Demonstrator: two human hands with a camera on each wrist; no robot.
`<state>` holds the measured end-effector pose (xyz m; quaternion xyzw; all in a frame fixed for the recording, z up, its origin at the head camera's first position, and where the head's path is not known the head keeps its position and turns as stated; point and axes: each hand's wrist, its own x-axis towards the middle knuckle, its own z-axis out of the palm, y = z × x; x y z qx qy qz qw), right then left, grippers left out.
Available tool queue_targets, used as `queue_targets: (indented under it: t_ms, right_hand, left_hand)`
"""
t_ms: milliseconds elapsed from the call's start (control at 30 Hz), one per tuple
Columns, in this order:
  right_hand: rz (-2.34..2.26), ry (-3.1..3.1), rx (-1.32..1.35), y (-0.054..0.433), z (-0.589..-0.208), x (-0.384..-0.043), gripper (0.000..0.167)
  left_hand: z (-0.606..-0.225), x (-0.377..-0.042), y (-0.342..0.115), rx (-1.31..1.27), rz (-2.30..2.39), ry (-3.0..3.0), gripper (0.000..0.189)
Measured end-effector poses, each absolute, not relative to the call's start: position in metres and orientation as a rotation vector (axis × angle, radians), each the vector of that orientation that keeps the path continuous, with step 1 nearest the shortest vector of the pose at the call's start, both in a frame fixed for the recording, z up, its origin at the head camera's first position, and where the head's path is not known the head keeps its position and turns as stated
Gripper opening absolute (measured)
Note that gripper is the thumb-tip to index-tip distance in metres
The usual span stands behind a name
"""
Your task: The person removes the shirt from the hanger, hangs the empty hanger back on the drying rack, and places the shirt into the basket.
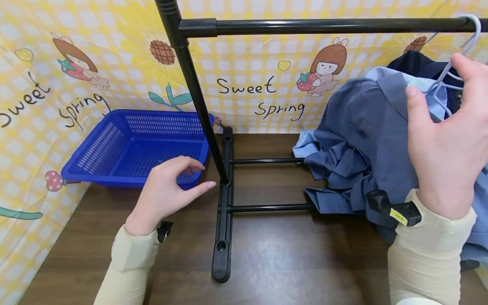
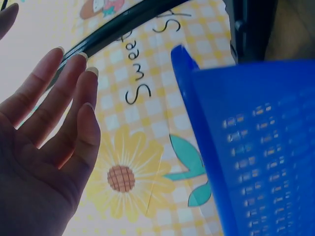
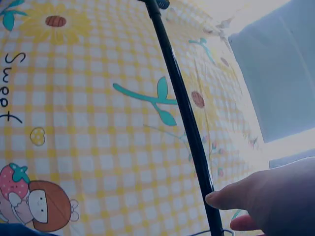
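Observation:
My right hand (image 1: 447, 144) is raised in front of the garments at the right, thumb and forefinger spread apart. Just behind those fingers are pale hangers (image 1: 444, 87), one hooked over the black rail (image 1: 312, 26). From them hang a grey-blue shirt (image 1: 366, 123), a light blue garment and a dark navy one (image 1: 413, 63), partly covered by the hand. In the right wrist view, the fingertips overlap the rail (image 3: 189, 123). My left hand (image 1: 164, 195) hovers before the blue basket (image 1: 126, 184), fingers loosely bent and holding nothing; its palm (image 2: 39, 172) shows in the left wrist view.
The rack's upright (image 1: 200, 97) and black foot (image 1: 223, 228) stand between the basket and the garments. Two thin lower bars (image 1: 270, 207) run from the foot to the right, above the brown table (image 1: 282, 254). A yellow checked cloth (image 1: 248, 59) covers the back and left side.

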<state>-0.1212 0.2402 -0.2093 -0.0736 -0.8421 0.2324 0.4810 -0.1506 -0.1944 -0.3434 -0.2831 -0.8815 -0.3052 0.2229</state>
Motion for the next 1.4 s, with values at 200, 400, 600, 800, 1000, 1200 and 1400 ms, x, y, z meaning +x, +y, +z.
queue_targets:
  t_ms: [200, 400, 600, 800, 1000, 1200, 1400]
  right_hand:
    - [0.601, -2.131, -0.382, 0.245, -0.21, -0.13, 0.051]
    - [0.703, -2.113, -0.505, 0.253, -0.21, -0.138, 0.046]
    - [0.805, -2.11, -0.647, 0.255, -0.204, -0.144, 0.046]
    - [0.869, -2.091, -0.714, 0.255, -0.199, -0.148, 0.042]
    - [0.828, -2.055, -0.628, 0.257, -0.2, -0.153, 0.04]
    - [0.795, -1.982, -0.498, 0.263, -0.198, -0.153, 0.035]
    - [0.782, -1.956, -0.457, 0.263, -0.195, -0.147, 0.04]
  left_hand:
    - [-0.347, -0.148, -0.182, -0.884, -0.888, -2.441, 0.042]
    - [-0.352, -0.146, -0.173, -0.915, -0.9, -2.475, 0.046]
    - [-0.351, -0.145, -0.165, -0.949, -0.91, -2.488, 0.048]
    - [-0.353, -0.145, -0.159, -0.969, -0.904, -2.493, 0.049]
    - [-0.355, -0.146, -0.155, -0.993, -0.919, -2.484, 0.048]
    - [-0.353, -0.146, -0.152, -1.007, -0.934, -2.48, 0.049]
    - [-0.353, -0.148, -0.15, -1.013, -0.935, -2.471, 0.052]
